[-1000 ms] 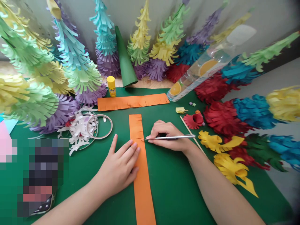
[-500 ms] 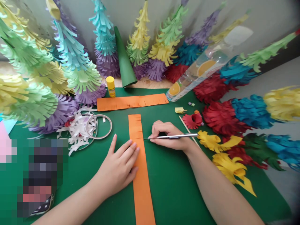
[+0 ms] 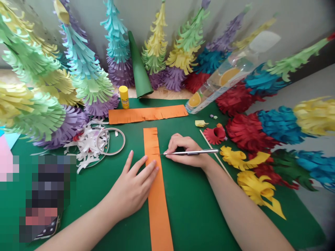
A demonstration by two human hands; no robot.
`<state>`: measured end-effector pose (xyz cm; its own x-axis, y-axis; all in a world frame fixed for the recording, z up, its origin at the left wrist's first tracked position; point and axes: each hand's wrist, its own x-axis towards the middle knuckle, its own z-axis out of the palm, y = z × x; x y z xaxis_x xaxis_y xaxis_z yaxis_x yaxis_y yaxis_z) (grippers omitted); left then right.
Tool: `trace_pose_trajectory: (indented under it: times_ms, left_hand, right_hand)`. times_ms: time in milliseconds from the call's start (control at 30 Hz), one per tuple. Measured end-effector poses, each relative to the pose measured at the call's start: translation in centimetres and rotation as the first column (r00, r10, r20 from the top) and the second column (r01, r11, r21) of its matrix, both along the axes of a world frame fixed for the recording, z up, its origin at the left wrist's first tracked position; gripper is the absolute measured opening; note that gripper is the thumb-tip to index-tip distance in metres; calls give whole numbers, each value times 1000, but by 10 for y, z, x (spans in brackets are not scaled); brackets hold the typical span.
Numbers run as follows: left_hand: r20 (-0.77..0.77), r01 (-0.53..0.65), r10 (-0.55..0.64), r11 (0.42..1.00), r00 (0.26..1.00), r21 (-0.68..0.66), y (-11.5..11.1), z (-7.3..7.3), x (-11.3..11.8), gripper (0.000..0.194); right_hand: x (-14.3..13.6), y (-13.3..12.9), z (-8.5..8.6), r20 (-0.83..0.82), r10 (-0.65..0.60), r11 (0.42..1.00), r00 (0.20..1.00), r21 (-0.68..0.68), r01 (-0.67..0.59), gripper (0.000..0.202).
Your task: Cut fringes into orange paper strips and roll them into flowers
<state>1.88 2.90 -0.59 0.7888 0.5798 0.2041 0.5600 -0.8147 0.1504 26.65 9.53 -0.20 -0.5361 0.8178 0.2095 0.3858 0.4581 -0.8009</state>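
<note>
Orange paper strip: runs from bottom edge to mid-frame, short slits along its right edge near the top; likely light, pliable, easily torn at the slits, best held flat on its uncut length. Left hand: centre, fingers extended across the strip, clamped on nothing. Right hand: right of centre, thumb and fingers pinching a pen-style craft knife, tip at the strip's right edge. Fringed orange strip: upper centre, crosswise. Yellow-capped glue stick: just behind.
</note>
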Motion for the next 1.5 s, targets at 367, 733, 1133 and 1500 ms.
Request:
trace_pose_trajectory:
  times_ms: [367, 733, 1133, 1500]
  left_hand:
    - [32, -4, 5, 999, 999, -42, -1, -1, -1, 44]
    - [124, 13, -3, 997, 992, -77, -2, 1, -2, 47]
    - [155, 16, -5, 998, 988, -67, -3, 2, -1, 43]
    - [151, 1, 4, 999, 989, -35, -3, -1, 1, 39]
  right_hand:
    - [-5, 0, -1, 25, 23, 999, 999, 38, -24, 7]
    - [-10, -23, -4, -329, -126, 992, 936, -26, 125, 15]
    - [-18, -21, -2, -86, -79, 993, 993, -99, 70, 4]
    - [-19, -20, -1, -66, -56, 996, 996, -75, 51, 5]
